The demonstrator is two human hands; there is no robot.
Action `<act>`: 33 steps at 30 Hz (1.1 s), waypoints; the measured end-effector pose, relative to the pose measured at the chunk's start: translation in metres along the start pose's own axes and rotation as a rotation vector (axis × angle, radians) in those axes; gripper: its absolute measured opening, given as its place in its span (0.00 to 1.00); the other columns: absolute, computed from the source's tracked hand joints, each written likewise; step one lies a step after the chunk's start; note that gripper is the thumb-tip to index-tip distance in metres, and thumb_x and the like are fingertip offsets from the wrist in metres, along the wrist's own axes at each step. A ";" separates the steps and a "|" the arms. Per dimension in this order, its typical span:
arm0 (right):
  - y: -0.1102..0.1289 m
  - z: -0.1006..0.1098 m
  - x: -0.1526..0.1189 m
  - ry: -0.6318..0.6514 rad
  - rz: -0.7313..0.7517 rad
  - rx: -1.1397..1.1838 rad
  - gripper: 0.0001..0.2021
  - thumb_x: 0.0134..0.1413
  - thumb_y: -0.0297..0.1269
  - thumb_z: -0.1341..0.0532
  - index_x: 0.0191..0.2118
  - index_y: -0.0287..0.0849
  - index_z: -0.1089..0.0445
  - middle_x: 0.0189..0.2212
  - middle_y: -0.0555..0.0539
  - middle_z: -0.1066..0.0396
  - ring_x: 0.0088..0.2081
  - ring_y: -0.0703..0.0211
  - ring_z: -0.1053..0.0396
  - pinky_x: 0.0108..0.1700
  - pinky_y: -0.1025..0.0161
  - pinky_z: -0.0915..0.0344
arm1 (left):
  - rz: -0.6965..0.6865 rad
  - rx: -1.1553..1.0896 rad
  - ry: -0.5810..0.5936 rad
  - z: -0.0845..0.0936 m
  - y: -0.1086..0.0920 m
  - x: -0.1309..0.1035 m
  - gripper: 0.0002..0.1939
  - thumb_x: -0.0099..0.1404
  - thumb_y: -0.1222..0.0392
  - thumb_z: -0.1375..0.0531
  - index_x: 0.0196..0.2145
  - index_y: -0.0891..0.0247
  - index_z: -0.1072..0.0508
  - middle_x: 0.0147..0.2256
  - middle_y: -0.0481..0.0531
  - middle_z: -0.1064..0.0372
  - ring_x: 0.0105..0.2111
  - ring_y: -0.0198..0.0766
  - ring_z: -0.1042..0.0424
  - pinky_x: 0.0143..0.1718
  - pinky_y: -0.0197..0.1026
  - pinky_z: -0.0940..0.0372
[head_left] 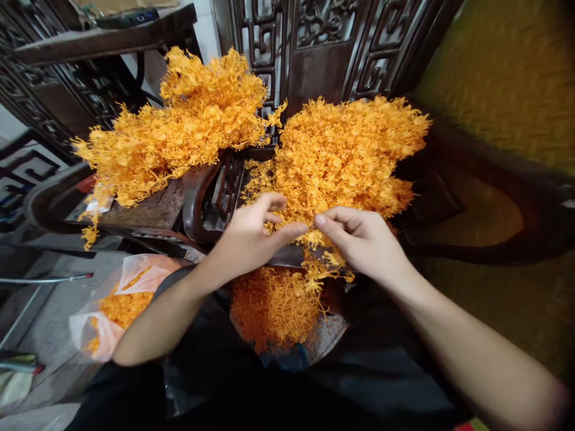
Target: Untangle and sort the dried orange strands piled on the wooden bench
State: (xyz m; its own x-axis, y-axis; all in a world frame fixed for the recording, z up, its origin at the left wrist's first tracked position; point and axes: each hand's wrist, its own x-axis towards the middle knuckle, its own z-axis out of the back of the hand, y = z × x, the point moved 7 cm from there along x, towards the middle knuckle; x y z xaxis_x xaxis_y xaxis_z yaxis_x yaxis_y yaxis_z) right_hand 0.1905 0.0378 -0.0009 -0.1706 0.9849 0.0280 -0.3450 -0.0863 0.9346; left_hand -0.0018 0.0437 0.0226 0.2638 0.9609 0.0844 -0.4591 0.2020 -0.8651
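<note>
A large heap of frilly orange plastic-looking flower pieces (345,161) lies on the dark wooden seat before me. My left hand (263,230) is over its near left edge, thumb stretched out and fingers loosely bent and apart, with nothing visibly gripped. Close beside it, my right hand (359,236) has thumb and forefinger pinched together; whatever is between the tips is too small to make out. Just below the hands, a loose orange cluster (318,272) hangs over the seat's front edge. Between my knees sits a container of thinner orange strands (276,308).
A second orange heap (179,131) covers a wooden chair at the left, some trailing off its front. A plastic bag (128,272) with orange pieces stands on the floor. Carved wooden backrests (323,66) rise behind. A curved wooden armrest (516,203) is at the right.
</note>
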 end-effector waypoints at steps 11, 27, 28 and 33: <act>-0.006 -0.006 0.008 0.005 0.035 0.019 0.26 0.62 0.61 0.37 0.30 0.40 0.24 0.23 0.47 0.28 0.24 0.63 0.39 0.27 0.65 0.45 | 0.075 -0.005 0.374 -0.068 0.015 0.022 0.21 0.73 0.49 0.46 0.27 0.63 0.24 0.20 0.48 0.30 0.20 0.31 0.36 0.25 0.38 0.43; -0.018 0.032 0.006 -0.211 -0.048 0.266 0.20 0.51 0.57 0.29 0.29 0.42 0.24 0.19 0.52 0.40 0.22 0.64 0.49 0.24 0.63 0.53 | -0.373 0.096 0.476 -0.078 -0.025 0.041 0.26 0.75 0.47 0.51 0.21 0.61 0.34 0.21 0.47 0.37 0.24 0.34 0.38 0.32 0.40 0.42; -0.019 0.036 0.006 -0.242 -0.045 0.280 0.20 0.50 0.56 0.28 0.29 0.42 0.24 0.19 0.51 0.39 0.23 0.64 0.49 0.25 0.63 0.52 | -0.378 0.101 0.491 -0.078 -0.028 0.043 0.27 0.74 0.47 0.50 0.20 0.61 0.35 0.20 0.47 0.39 0.23 0.33 0.39 0.31 0.40 0.43; -0.012 0.037 0.008 -0.371 -0.044 0.361 0.17 0.42 0.51 0.24 0.26 0.43 0.24 0.21 0.51 0.37 0.24 0.64 0.46 0.28 0.62 0.49 | -0.363 -0.006 0.570 -0.078 -0.037 0.055 0.27 0.73 0.46 0.48 0.19 0.60 0.37 0.18 0.45 0.43 0.21 0.32 0.42 0.28 0.40 0.46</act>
State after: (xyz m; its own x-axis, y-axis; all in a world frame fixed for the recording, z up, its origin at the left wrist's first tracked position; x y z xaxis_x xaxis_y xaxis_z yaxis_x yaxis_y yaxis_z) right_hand 0.2270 0.0517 0.0012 0.1978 0.9790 0.0486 0.0072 -0.0511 0.9987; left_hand 0.0955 0.0743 0.0209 0.8074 0.5818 0.0975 -0.2527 0.4906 -0.8340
